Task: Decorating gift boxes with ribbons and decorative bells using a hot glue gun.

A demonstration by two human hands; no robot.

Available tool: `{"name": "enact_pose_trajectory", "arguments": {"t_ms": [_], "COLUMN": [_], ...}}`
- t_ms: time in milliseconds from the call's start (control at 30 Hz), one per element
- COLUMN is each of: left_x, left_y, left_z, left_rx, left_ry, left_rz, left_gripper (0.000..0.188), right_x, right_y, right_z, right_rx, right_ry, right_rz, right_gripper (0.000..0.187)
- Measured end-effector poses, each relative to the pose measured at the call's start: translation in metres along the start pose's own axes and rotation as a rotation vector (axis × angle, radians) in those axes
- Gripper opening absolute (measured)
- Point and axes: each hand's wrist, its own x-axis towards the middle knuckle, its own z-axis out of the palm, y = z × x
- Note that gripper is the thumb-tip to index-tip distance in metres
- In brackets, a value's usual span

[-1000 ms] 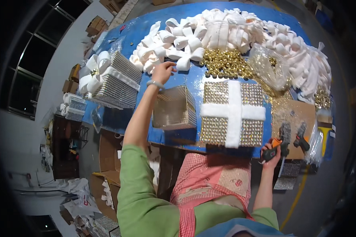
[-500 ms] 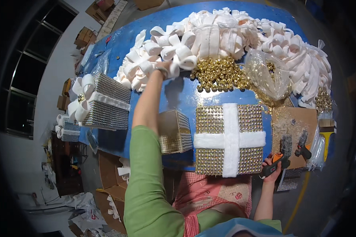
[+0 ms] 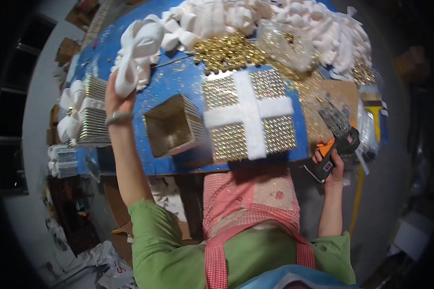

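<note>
My left hand [image 3: 119, 100] grips a looped white fabric bow [image 3: 139, 44], raised over the table's left side near the pile. In my right hand [image 3: 334, 166], at the table's right front edge, is a black glue gun [image 3: 343, 147] with an orange trigger. Between my hands a gold-studded gift box [image 3: 222, 140] lies with a white plush ribbon cross [image 3: 250, 115] on its upper face. Left of it stands a smaller open-topped box [image 3: 196, 126] with ridged sides. Another studded box [image 3: 96, 113], with a white bow [image 3: 71, 108] attached, sits beyond my left wrist.
White fabric bows and strips [image 3: 226, 18] are heaped along the table's far side. Before them lie gold bells [image 3: 222, 54] and a clear plastic bag [image 3: 285, 44]. At the right are a cardboard sheet [image 3: 345, 91] and a yellow-handled brush [image 3: 374, 115].
My left hand has come away from the pile toward the left, carrying a white bow. My right hand still holds the glue gun, now clear of the gift box's corner. The view has shifted.
</note>
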Motion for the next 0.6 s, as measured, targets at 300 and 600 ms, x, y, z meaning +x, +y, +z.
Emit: {"name": "enact_pose_trajectory", "arguments": {"t_ms": [300, 600], "left_x": [-0.140, -0.188], "left_y": [-0.061, -0.075], "left_z": [-0.054, -0.069], "left_rx": [-0.282, -0.304], "left_ry": [0.081, -0.129], "left_rz": [-0.116, -0.097], "left_gripper": [0.027, 0.050], "right_x": [-0.011, 0.013], "right_y": [-0.073, -0.063], "right_z": [0.138, 0.175], "right_rx": [-0.992, -1.204], "right_ry": [-0.246, -0.217], "right_rz": [0.218, 0.185], "right_gripper": [0.034, 0.035]}}
